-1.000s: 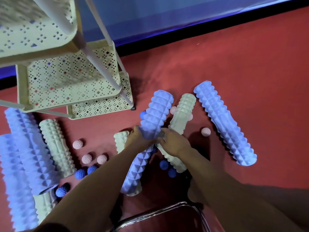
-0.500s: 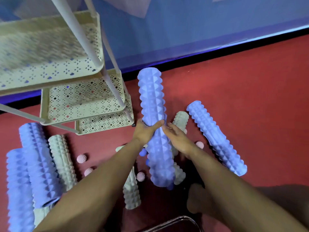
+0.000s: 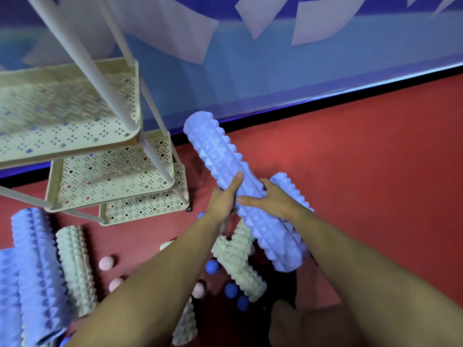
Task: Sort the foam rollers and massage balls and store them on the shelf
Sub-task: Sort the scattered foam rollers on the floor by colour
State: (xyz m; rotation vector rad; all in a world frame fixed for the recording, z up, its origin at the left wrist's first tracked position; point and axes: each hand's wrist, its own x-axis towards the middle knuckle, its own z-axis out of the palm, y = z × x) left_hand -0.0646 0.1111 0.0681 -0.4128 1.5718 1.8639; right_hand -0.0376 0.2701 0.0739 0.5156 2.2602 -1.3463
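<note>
Both forearms reach up from the bottom of the frame toward its centre. The left hand [image 3: 221, 200] grips the blue foam roller [image 3: 240, 189] from the left side, thumb laid up along its ridges. The right hand [image 3: 271, 200] clasps it from the right, fingers [image 3: 246, 199] curled over the top. The roller is held above the red floor [image 3: 363, 171], tilted, its far end pointing to the upper left, near the cream 3-tier shelf [image 3: 107, 171]. Another blue roller [image 3: 288, 186] lies just behind the right hand.
</note>
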